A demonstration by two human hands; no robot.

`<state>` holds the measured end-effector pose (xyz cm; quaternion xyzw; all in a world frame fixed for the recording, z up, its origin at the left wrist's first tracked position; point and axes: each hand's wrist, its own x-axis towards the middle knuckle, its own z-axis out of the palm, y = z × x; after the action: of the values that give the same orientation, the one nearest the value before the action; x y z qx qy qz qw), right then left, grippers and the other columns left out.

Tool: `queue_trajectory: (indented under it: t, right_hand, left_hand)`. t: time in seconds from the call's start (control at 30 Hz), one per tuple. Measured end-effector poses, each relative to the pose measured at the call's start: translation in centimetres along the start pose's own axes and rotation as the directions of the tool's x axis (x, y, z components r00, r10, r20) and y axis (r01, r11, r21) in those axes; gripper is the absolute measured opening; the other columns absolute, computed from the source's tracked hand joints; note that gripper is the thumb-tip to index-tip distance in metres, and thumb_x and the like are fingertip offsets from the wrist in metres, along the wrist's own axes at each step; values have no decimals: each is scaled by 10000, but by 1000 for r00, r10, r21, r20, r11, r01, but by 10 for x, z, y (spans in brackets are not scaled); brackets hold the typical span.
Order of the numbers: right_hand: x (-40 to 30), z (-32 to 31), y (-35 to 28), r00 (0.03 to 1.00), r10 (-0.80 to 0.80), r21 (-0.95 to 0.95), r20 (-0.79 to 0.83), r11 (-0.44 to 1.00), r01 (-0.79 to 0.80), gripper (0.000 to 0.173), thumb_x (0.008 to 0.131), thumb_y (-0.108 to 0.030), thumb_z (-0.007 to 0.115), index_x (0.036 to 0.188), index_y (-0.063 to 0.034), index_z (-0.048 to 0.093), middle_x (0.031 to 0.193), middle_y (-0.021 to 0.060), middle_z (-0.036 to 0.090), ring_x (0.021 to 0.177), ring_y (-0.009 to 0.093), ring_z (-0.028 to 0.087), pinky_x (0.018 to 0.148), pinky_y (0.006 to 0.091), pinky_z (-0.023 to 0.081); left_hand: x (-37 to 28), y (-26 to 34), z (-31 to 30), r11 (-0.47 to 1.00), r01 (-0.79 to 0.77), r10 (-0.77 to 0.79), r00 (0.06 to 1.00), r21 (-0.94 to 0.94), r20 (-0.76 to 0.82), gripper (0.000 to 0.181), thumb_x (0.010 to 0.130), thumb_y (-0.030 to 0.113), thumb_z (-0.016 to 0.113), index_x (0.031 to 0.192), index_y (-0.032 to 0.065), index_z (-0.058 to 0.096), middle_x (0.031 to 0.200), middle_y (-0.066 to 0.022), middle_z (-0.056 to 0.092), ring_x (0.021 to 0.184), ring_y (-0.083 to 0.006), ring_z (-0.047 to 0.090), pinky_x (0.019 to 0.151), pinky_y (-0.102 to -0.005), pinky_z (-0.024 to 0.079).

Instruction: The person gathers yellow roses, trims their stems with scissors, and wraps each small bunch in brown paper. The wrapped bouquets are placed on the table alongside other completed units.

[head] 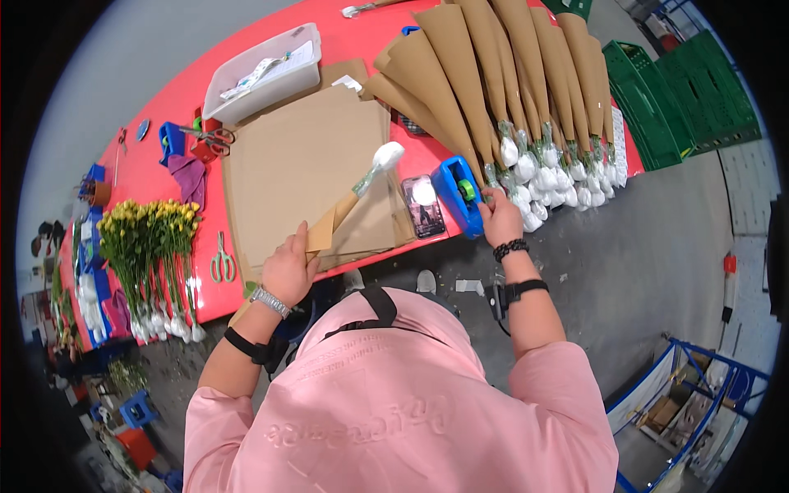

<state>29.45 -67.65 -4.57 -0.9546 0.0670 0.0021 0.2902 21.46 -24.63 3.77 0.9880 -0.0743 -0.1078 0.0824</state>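
Note:
My left hand [288, 266] grips a bunch wrapped in kraft paper [325, 229], held slantwise above the stacked brown sheets [302, 160]. Its stem end, covered by a white plastic-wrapped ball [388, 156], points up and to the right. My left forearm hides part of the wrap. Beside the blue tape dispenser [457, 196] with its green roll, my right hand [500, 215] has thumb and forefinger close together at the dispenser's right edge. Any strip of tape between them is too small to make out. A phone [423, 206] with a lit screen lies left of the dispenser.
Several finished paper cones [453, 68] lie at the right, white-wrapped stem ends overhanging the edge. Yellow roses [148, 228], green-handled scissors [222, 262] and a white plastic bin [265, 74] rest on the red table [212, 215]. Green crates [709, 92] stand at the far right.

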Motion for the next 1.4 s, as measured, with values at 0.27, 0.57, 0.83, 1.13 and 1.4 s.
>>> queue_trajectory:
  t: [0.27,0.57,0.83,1.13,1.4]
  right_hand:
    - [-57,7,69,979,197,152,54,967,-203,185,868,-228,756,985,-85,759,858,159,745,855,354,721,766,460,563]
    - [-6,-33,39,945,154,-475,287,880,0,213,920,-158,590,989,-68,771,1004,205,753,1016,369,727,851,481,587]
    - [-46,-61,-13,893,-175,688,415,703,-182,186,936,-164,734,977,15,704,824,89,734,753,128,696,645,268,527]
    - [-70,-50,-87,925,-322,843,201,538,5,521,907,-66,744,1369,4,513,686,-23,571,603,40,517,571,227,431]
    - [-85,-68,-76,886,-441,857,144,503,111,694,913,-83,748,1524,-83,420,703,-2,563,622,51,518,584,240,437]
  left_hand:
    - [-32,80,1,967,82,-78,997,-242,28,757,910,272,674,1528,-4,337,1215,-303,636,1068,-465,637,913,-507,522]
    - [-37,128,-20,968,74,-65,997,-242,44,764,907,301,676,1510,-38,352,1214,-307,642,1056,-447,650,903,-497,532]
    - [-32,169,-21,997,68,-69,996,-34,-48,750,897,272,698,1497,-38,373,1132,-226,642,945,-389,677,759,-458,565]
    - [-10,216,-28,995,20,-3,986,101,-166,749,875,256,714,1484,-41,396,1086,-186,648,904,-353,691,726,-408,583]
    - [-6,178,-50,529,157,264,903,-834,338,624,932,258,752,1406,-46,482,1157,-90,676,965,-153,653,857,-295,539]
